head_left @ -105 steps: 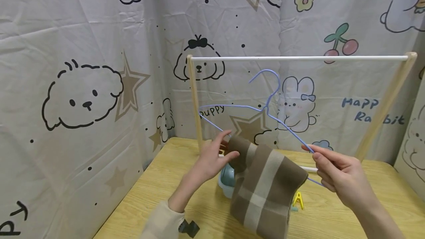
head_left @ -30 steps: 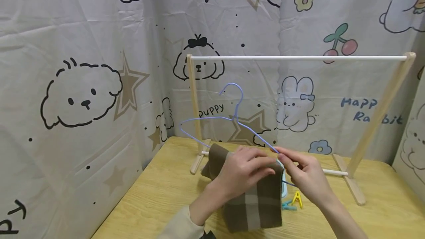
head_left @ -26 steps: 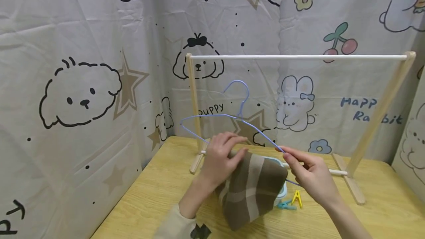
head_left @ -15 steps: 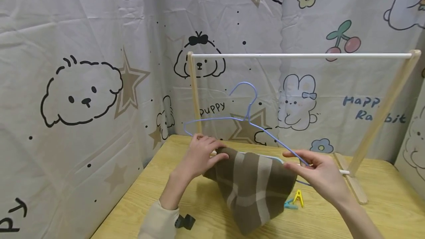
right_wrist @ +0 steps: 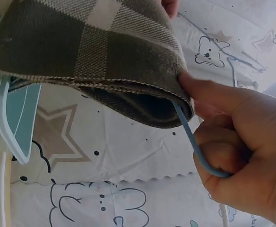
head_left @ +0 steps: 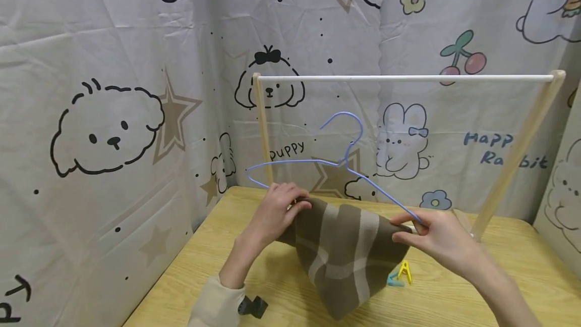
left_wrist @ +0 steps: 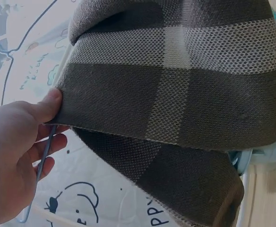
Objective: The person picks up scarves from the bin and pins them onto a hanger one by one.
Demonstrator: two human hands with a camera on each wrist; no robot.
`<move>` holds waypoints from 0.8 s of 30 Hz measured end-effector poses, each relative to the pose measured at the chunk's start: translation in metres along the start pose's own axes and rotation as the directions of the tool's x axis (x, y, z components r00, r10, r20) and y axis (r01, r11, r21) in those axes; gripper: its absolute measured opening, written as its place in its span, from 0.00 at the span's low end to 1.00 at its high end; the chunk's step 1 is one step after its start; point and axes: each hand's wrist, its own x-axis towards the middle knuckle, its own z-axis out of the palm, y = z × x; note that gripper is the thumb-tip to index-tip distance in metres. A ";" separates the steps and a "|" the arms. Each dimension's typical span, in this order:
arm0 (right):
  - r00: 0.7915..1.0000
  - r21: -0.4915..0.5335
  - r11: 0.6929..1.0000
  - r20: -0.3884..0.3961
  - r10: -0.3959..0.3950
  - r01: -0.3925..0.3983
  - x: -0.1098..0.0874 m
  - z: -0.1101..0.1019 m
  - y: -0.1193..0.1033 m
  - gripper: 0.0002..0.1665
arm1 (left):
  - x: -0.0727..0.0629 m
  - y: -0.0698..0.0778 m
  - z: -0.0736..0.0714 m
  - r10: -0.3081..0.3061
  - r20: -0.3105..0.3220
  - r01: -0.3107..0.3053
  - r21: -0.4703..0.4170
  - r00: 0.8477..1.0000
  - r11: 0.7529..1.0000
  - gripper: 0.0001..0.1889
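A brown-and-cream checked knit scarf (head_left: 349, 261) hangs folded over the lower bar of a thin blue wire hanger (head_left: 386, 195). My left hand (head_left: 272, 213) pinches the scarf's left top edge; in the left wrist view, the thumb (left_wrist: 50, 105) lies on the cloth and the fingers are behind the wire. My right hand (head_left: 447, 238) is at the scarf's right top corner. In the right wrist view, thumb and forefinger pinch the cloth edge (right_wrist: 142, 90), while the other fingers curl round the hanger wire (right_wrist: 189, 132). The hanger's hook points up and left, below the rack's bar.
Behind the hanger stands a wooden rack with a white top bar (head_left: 408, 78). A yellow clip (head_left: 405, 270) and a teal clip (head_left: 394, 280) lie on the wooden table (head_left: 181, 286). A light-blue basin (right_wrist: 2, 113) is behind the scarf. Printed curtains surround the table.
My left hand has moved from the scarf's middle to its left end. My right hand has shifted from the hanger's sloping wire to the scarf's right corner. The scarf is spread wider along the bar.
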 end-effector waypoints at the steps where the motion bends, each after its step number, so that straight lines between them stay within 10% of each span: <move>1: 1.000 -0.022 1.000 -0.008 -0.012 0.011 0.000 -0.001 0.001 0.10 | 0.000 0.000 0.000 0.009 -0.005 -0.009 0.008 1.000 1.000 0.06; 6: 0.997 -0.099 0.994 -0.051 -0.056 0.051 -0.002 -0.008 0.005 0.08 | 0.003 -0.006 -0.005 0.016 -0.110 -0.003 0.125 0.994 0.992 0.07; 11: 0.999 -0.093 0.996 -0.044 0.011 -0.015 -0.007 -0.020 0.008 0.07 | 0.000 -0.020 -0.015 -0.099 -0.304 0.154 0.160 0.947 0.975 0.07; 24: 0.990 0.153 0.982 -0.074 0.120 -0.108 -0.011 -0.025 0.005 0.02 | -0.004 -0.022 -0.010 -0.118 -0.310 0.176 0.167 0.943 0.970 0.08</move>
